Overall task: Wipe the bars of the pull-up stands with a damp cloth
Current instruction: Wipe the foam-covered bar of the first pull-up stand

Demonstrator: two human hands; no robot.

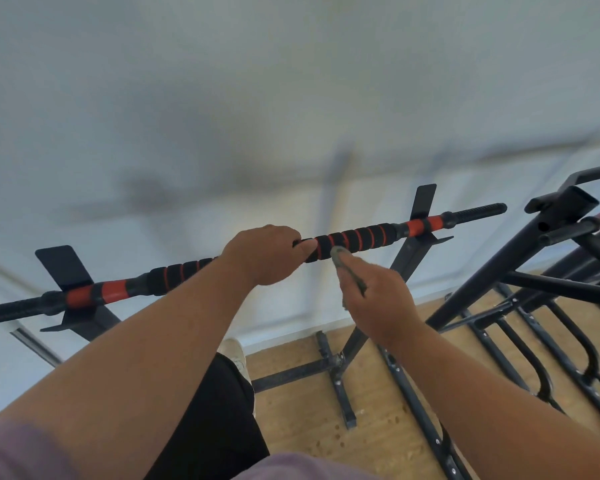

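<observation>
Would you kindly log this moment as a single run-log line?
step: wiping bar | left hand: gripping bar | right hand: pressing cloth to bar | second stand: untouched

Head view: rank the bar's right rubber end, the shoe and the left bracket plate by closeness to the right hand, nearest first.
From the right hand:
1. Shoe, below and to its left.
2. Right rubber end, up and to its right.
3. Left bracket plate, far left.
The first two are nearly level.

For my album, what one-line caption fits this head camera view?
Left hand grips the red-and-black padded pull-up bar while the right hand brings a small grey cloth to it.
</observation>
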